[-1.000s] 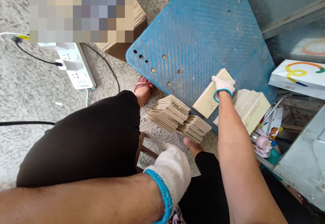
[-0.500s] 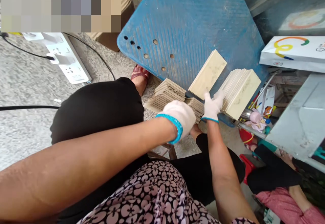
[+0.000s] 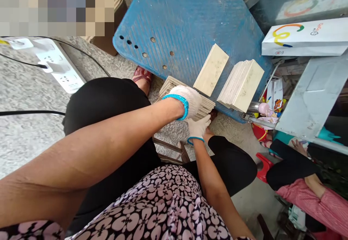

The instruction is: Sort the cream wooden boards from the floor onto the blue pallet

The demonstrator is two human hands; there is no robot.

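Two fanned stacks of thin beige tiles [image 3: 207, 106] lie on the floor at the foot of a blue board [image 3: 185, 19]. My gloved left hand [image 3: 188, 99] lies over the top of these stacks with its fingers curled down on them. My gloved right hand [image 3: 198, 127] is just below, its fingertips against the stacks' near edge; its grip is hidden. A single beige tile [image 3: 211, 69] lies flat on the board. To its right, a thick pack of tiles [image 3: 241, 84] leans on the board.
A white power strip [image 3: 58, 69] with cables lies on the concrete at left. A white box [image 3: 304, 38] and a grey metal panel [image 3: 307, 98] stand at right, with small toys [image 3: 268, 107] under them. Another person's leg in pink [image 3: 312, 196] is at lower right.
My right hand let go of the single tile on the board and came down to the floor stacks. My left hand moved up from my lap onto those stacks.
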